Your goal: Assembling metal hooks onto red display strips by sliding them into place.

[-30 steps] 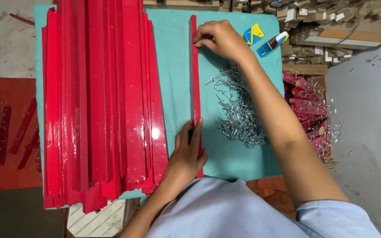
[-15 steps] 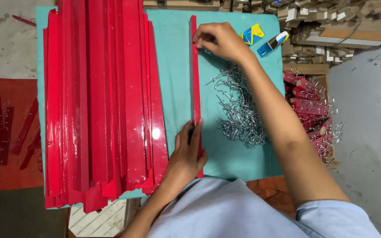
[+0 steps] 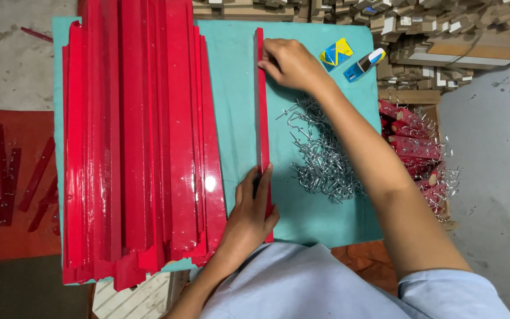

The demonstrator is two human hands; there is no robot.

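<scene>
A long narrow red strip (image 3: 261,112) lies lengthwise on the teal table top (image 3: 234,77). My left hand (image 3: 250,212) grips the strip's near end, fingers wrapped over it. My right hand (image 3: 289,62) pinches the strip near its far end. A heap of small silver metal hooks (image 3: 320,150) lies just right of the strip, under my right forearm. A wide stack of long glossy red strips (image 3: 137,142) covers the left half of the table.
A yellow-and-blue card (image 3: 336,52) and a blue-and-white tube (image 3: 363,64) lie at the table's far right corner. A box of red pieces with hooks (image 3: 414,147) stands to the right. Cardboard and wood pieces (image 3: 444,29) pile beyond. More red strips (image 3: 7,177) lie on the floor left.
</scene>
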